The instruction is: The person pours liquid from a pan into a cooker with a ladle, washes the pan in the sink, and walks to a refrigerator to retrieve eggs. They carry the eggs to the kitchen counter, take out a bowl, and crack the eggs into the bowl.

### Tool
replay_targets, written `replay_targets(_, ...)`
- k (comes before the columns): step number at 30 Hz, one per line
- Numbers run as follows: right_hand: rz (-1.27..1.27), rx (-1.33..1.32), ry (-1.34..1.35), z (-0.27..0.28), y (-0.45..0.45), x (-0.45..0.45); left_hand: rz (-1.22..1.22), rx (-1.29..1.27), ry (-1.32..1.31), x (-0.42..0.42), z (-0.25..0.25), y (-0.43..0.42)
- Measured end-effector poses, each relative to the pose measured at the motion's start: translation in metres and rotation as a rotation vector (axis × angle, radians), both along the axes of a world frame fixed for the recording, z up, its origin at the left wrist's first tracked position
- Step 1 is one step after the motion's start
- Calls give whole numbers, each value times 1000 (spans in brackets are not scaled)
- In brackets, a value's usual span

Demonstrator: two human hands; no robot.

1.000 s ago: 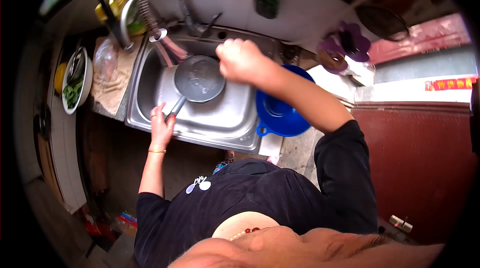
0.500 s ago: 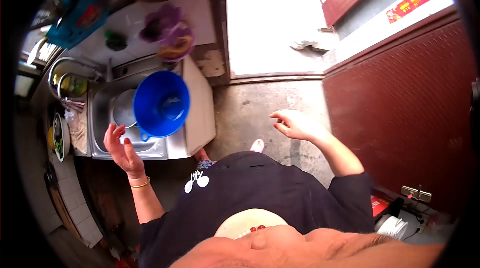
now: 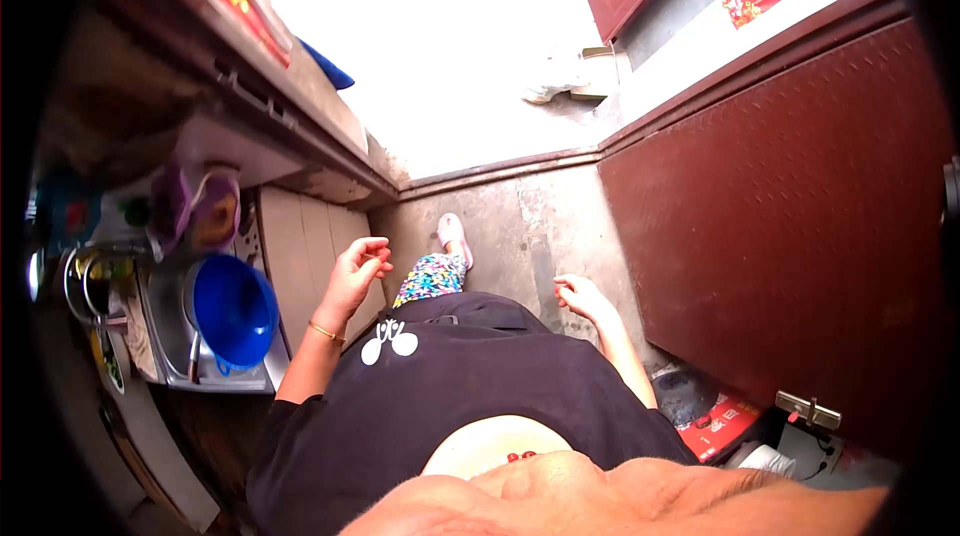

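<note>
My left hand (image 3: 358,281) hangs in the air in front of the white cabinet side, fingers curled loosely and apart, holding nothing. To the right, my right hand (image 3: 580,297) is over the concrete floor, also loosely bent and holding nothing. At the left, a blue basin (image 3: 236,312) sits over the right part of the steel sink (image 3: 168,311). A pan handle (image 3: 194,356) shows beside the basin, whose body hides most of the pan. The coiled faucet (image 3: 88,281) stands at the sink's far left.
A dark red door (image 3: 780,206) stands at the right, with a metal latch (image 3: 808,410) low on it. A raised threshold (image 3: 500,174) crosses the bright doorway ahead. A red box (image 3: 722,428) lies at the lower right. Purple baskets (image 3: 172,208) hang above the sink.
My body has turned right from the sink to the doorway. My left hand let go of the pan handle, and both hands moved away from the sink. The blue basin now overlaps the sink.
</note>
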State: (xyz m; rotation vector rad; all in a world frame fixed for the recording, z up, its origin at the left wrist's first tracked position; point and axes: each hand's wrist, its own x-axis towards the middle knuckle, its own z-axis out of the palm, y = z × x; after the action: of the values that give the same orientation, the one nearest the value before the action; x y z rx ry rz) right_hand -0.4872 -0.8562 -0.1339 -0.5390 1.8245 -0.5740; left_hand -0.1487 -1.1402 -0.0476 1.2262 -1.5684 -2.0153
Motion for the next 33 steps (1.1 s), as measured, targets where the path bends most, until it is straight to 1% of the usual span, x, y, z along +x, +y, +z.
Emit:
replay_targets(1, -48, -10, -7, -11, -8, -12, -4, 40, -7, -10, -12, -15)
replay_targets(2, -96, -43, 42, -19, -12, -24, 7, 76, 4, -20, -29, -31)
replay_targets(3, -129, -23, 86, -29, -18, -37, 2, 115, -27, -31, -46, -50)
replay_targets(5, -189, 43, 166, -45, -15, -59, 19, 183, -164, -59, -63, -84)
replay_targets(7, -118, 76, 139, -48, -10, -81, 96, 215, -227, -82, -91, -115)
replay_targets(9, -444, 246, -102, -50, -16, -95, 69, 305, -250, -106, -99, -145)
replay_targets(11, -409, 194, 3, -60, -15, -105, -16, 299, -303, -132, -98, -171)
replay_targets(13, -406, 218, 27, -59, -32, -122, -80, 259, -343, -157, -99, -195)
replay_targets(15, -431, 237, 10, -65, -58, -148, -69, 267, -351, -183, -107, -222)
replay_targets(17, -460, 255, -19, -72, -88, -176, -88, 213, -364, -206, -112, -249)
replay_targets(20, -474, 274, -58, -90, -136, -227, -27, 195, -415, -232, -119, -285)
replay_targets(21, -471, 277, -69, -99, -154, -249, -13, 182, -428, -238, -123, -300)
replay_targets(22, -464, 278, -78, -107, -175, -274, 17, 176, -452, -237, -143, -315)
replay_targets(24, -449, 280, -98, -120, -217, -327, 124, 154, -502, -246, -142, -339)
replay_targets(25, -432, 284, -104, -123, -239, -357, 107, 131, -538, -240, -151, -352)
replay_targets(26, -439, 292, -115, -116, -266, -383, 139, 148, -592, -239, -144, -356)
replay_targets(27, -453, 288, -121, -122, -288, -414, 205, 174, -616, -253, -125, -365)
replay_targets(29, -494, 257, -137, -116, -351, -476, 330, 221, -627, -281, -90, -383)
replay_targets(30, -534, 215, -150, -114, -390, -508, 353, 394, -497, -240, -163, -393)
replay_targets(31, -565, 170, -151, -104, -422, -534, 378, 571, -387, -214, -216, -405)
replay_targets(33, -562, 17, -120, -86, -484, -584, 622, 281, -607, -256, -203, -415)
